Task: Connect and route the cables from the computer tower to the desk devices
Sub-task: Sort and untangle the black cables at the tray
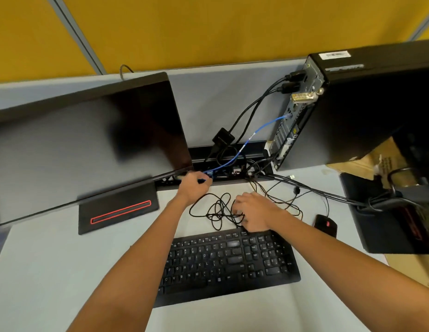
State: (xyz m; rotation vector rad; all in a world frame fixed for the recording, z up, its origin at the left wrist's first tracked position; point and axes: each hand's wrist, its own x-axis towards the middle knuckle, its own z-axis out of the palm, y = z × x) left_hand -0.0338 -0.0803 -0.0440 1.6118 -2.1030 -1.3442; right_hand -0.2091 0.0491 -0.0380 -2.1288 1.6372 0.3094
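- My left hand (195, 185), centre of frame, fingers curled round the end of the thin black cable (217, 209) at the mouth of the desk's cable trough (232, 155).
- My right hand (254, 212), just right of centre, fingers bent down onto the tangled loops of that same cable, pressing them against the pale grey desk top (53, 271); whether it pinches a strand I cannot tell.
- One black computer tower (367, 109), upper right, rear panel facing left. Plugs counted on it: two black ones at top, one beige screw-down connector below them, one blue network cable (247, 142) lower down, running into the trough.
- One black flat keyboard (230, 262), lower centre, touching the heel of my right hand.
- One black mouse with a red wheel (326, 225), right of the keyboard, its cord looping back.
- One black monitor (89, 144), left, screen dark, on a black base with a red outline (120, 210).
- One bundle of black cables (328, 194) runs right from the trough toward a second black stand (381, 226).
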